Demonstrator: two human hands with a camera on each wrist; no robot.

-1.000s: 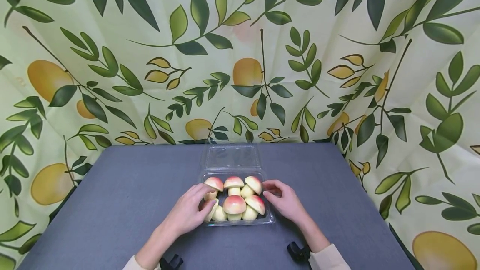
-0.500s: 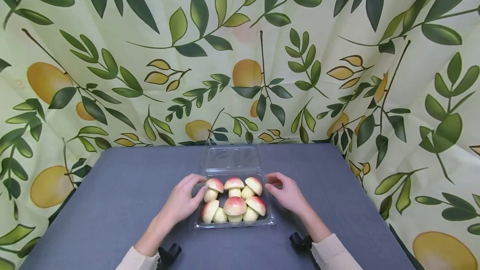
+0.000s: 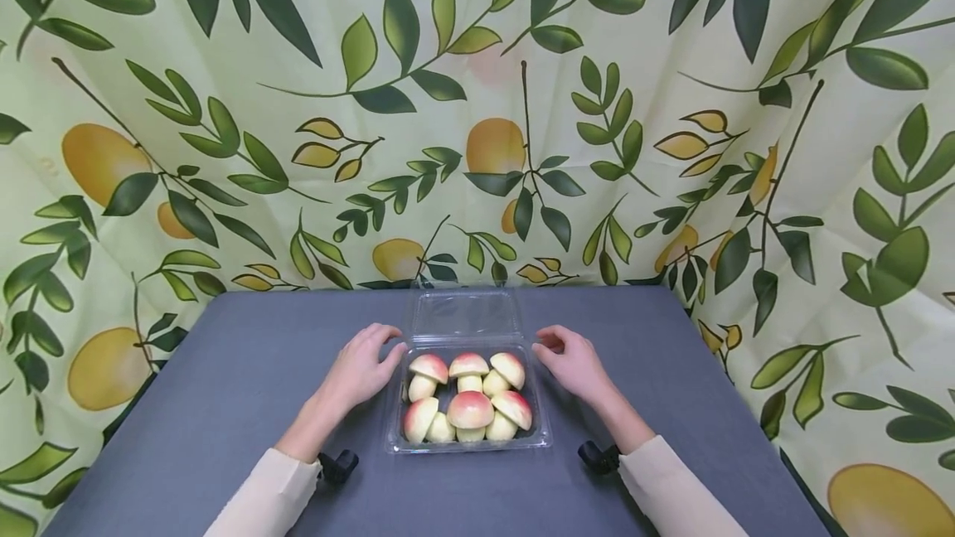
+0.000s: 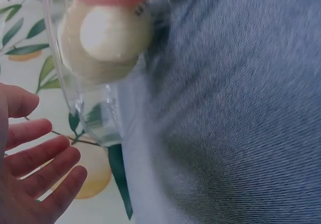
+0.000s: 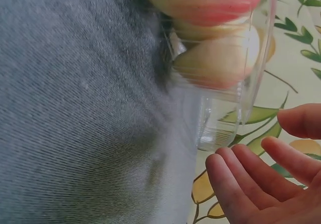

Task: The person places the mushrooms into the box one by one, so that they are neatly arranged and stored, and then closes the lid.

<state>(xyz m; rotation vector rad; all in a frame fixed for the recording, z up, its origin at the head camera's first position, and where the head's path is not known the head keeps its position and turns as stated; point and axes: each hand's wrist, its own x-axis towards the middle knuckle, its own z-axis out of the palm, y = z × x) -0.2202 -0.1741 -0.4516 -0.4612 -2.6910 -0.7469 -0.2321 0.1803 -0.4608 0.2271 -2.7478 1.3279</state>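
Note:
A clear plastic clamshell box (image 3: pixel 468 448) lies on the table with its lid (image 3: pixel 466 315) folded back behind it. Inside are several mushroom-shaped pieces (image 3: pixel 470 410) with cream stems and red-tinged caps, set in two rows. My left hand (image 3: pixel 364 365) is beside the box's back left corner, thumb and fingers spread apart and holding nothing. Beyond the opposite back corner is my right hand (image 3: pixel 573 365), fingers loosely bent and likewise holding nothing. Both wrist views show the hands, left (image 4: pixel 42 166) and right (image 5: pixel 266 179), with relaxed fingers near the clear box wall.
The dark grey table (image 3: pixel 298 346) carries the box near its middle. A leaf-and-fruit patterned cloth (image 3: pixel 477 106) hangs along the back and both sides. Black wrist mounts (image 3: pixel 339 467) show at the sleeves.
My left hand has drawn back from over the left mushrooms to the box's back left corner, uncovering them. The right hand has shifted slightly farther back. Box and lid stay put.

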